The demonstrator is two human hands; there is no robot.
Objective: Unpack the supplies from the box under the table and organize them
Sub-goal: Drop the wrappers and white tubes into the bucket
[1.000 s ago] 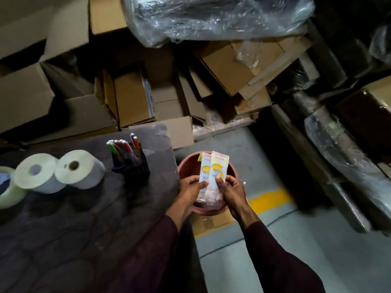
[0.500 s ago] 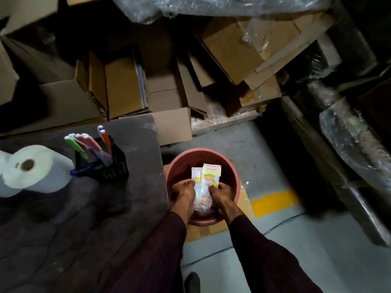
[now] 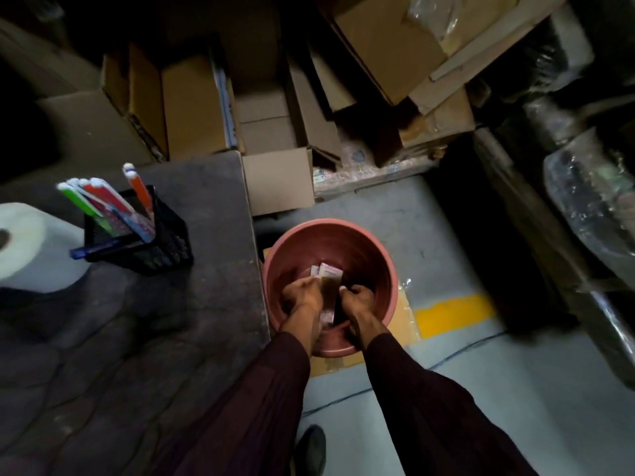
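Holds packets [image 3: 329, 273] in the left grip [image 3: 302, 298], fingers curled round them, low inside the red bucket [image 3: 343, 224]. Curls the right grip [image 3: 358, 298] just beside the packets, also inside the bucket; holding anything or not, cannot tell through the blur. Under the bucket, flat cardboard [image 3: 403, 321] on the floor [image 3: 446, 389], just beside the desk [image 3: 171, 338]. On the desk, a black mesh holder [image 3: 165, 242] of markers [image 3: 110, 204] and a white roll [image 3: 31, 242]. Behind, cardboard boxes [image 3: 192, 104].
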